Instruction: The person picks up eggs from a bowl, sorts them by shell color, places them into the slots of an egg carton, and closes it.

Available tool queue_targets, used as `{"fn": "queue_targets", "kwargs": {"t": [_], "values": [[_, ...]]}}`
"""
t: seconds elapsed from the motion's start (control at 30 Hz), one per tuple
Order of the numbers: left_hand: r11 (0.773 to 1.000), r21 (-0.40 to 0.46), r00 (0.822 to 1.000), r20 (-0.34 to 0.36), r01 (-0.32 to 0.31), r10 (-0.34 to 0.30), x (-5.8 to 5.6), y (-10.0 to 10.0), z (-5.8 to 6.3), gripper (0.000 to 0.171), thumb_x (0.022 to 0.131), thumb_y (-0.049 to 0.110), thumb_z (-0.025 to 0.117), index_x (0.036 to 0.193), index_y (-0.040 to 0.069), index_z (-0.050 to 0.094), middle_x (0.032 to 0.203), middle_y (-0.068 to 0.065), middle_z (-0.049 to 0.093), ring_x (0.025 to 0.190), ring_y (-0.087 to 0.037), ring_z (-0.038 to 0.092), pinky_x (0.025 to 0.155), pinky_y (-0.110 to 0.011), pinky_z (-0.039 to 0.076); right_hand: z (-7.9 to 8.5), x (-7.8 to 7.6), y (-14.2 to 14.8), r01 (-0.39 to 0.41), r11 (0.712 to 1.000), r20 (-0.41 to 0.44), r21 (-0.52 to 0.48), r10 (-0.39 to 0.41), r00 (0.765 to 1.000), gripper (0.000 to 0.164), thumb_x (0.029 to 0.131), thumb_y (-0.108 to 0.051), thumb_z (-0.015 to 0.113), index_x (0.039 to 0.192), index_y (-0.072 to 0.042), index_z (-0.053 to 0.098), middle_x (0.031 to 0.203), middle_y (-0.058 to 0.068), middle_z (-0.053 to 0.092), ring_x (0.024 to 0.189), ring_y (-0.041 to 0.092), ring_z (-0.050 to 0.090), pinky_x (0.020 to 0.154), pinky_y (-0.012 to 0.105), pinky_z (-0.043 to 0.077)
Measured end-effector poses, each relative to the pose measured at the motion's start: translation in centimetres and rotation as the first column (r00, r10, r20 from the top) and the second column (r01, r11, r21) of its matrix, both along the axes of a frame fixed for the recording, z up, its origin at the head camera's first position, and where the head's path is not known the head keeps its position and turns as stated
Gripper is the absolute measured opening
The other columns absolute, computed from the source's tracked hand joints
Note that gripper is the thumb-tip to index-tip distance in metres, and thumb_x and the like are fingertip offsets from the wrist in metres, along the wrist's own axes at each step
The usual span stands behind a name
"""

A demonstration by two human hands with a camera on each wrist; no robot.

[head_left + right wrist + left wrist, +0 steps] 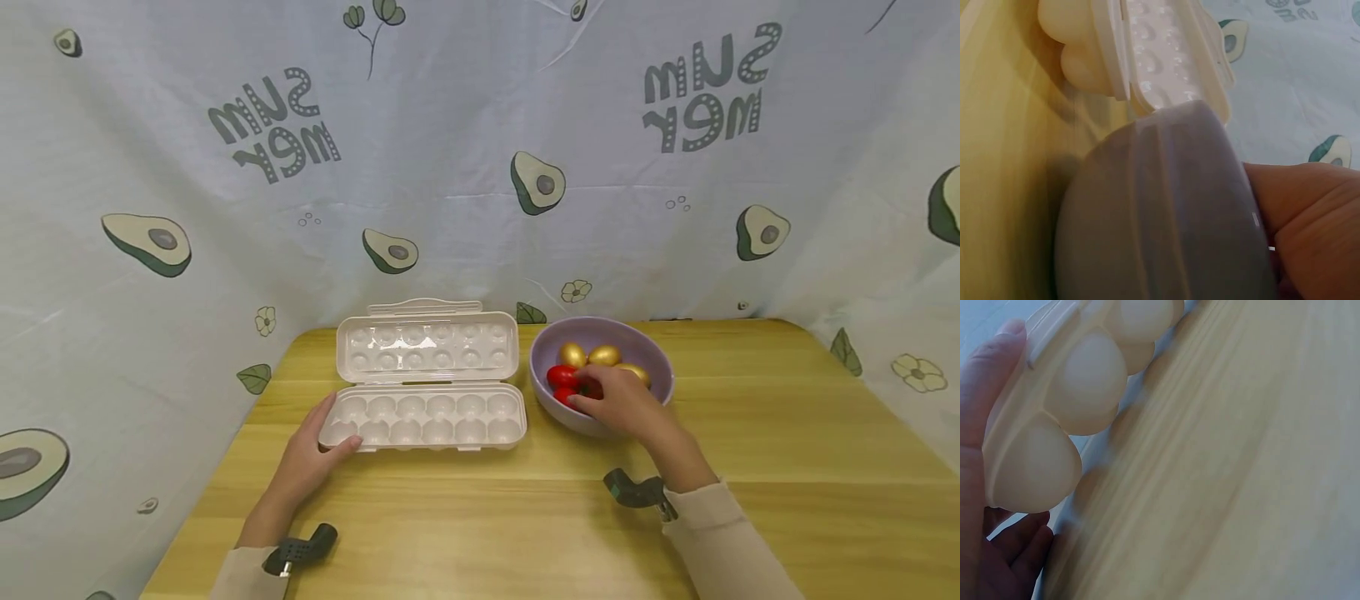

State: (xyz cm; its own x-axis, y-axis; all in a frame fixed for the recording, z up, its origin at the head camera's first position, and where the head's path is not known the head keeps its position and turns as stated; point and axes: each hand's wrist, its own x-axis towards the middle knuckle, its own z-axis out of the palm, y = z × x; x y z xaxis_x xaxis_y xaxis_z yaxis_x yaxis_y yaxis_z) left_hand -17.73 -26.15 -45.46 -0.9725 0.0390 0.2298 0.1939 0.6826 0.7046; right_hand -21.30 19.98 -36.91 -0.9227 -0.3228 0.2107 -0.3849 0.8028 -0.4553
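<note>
A pale plastic egg box [422,417] lies unfolded on the table, its lid [427,346] tipped back behind it; the cups hold no eggs. My left hand [311,454] grips the left end of the box, thumb at the front rim. In the left wrist view the fingers [1029,550] lie low beside the rounded cups [1035,465]. My right hand [626,404] reaches into a purple bowl [656,346], with a red egg [591,388] between thumb and fingers, partly covered. Other red eggs [562,377] and several gold eggs [604,356] lie there. The bowl's wall [1160,212] hides the right fingertips in the right wrist view.
The wooden table [465,525] extends in front of the box and to the right of the bowl. A curtain [450,150] printed with avocados hangs along the back and sides. Dark wrist mounts [637,489] stick out from both sleeves.
</note>
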Motion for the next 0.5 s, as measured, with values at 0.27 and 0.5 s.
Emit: {"fn": "queue_targets", "kwargs": {"t": [0.27,0.5], "values": [[0.999,0.029,0.999,0.041,-0.018,0.017,-0.03,0.16,0.20,0.086,0.086,0.041,0.068,0.152,0.008,0.025,0.154,-0.021,0.027,0.139,-0.046,0.026,0.109,-0.065,0.022,-0.26,-0.38,-0.29,0.000,1.000,0.032,-0.011,0.000,0.999,0.026,0.085,-0.021,0.073,0.103,-0.002,0.068,0.091,0.007,0.067,0.082,0.024,0.059,0.075,0.041,0.048],[0.999,0.034,0.998,0.051,-0.027,0.025,0.05,0.25,0.28,0.085,0.086,0.041,0.068,0.153,0.008,0.025,0.154,-0.022,0.027,0.139,-0.045,0.025,0.109,-0.063,0.022,-0.28,-0.55,-0.26,0.017,1.000,0.074,0.004,-0.017,0.997,0.024,0.086,-0.023,0.073,0.098,-0.004,0.067,0.088,0.004,0.065,0.082,0.021,0.059,0.077,0.041,0.050]]}}
